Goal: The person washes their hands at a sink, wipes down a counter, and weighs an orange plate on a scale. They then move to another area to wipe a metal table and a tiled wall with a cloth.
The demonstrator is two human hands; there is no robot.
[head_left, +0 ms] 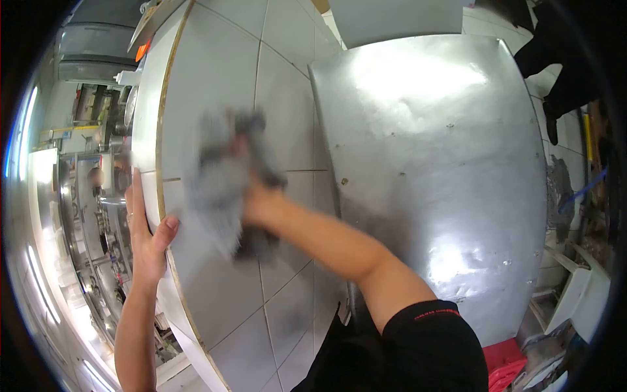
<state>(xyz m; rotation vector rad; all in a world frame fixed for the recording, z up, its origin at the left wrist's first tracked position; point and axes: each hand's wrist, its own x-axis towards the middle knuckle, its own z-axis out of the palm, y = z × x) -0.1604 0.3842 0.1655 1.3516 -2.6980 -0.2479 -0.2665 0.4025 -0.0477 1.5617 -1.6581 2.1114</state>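
A grey cloth point(219, 176), smeared by motion, lies against the grey tiled surface point(215, 72). My right hand point(258, 199) is closed on this cloth, its fingers mostly hidden and blurred. Along the tiled surface's left edge, my left hand point(149, 245) rests on the white side point(149, 147) with its fingers stretched out. Its thumb is spread apart and touches the edge strip. Nothing loose shows in the left hand.
To the right stands a dented, shiny metal panel point(437, 189). A person in dark trousers point(558, 59) is at the upper right. Near the bottom right are a red plastic item point(504, 366) and a white stool-like piece point(575, 300). Metal shelving point(91, 222) fills the left.
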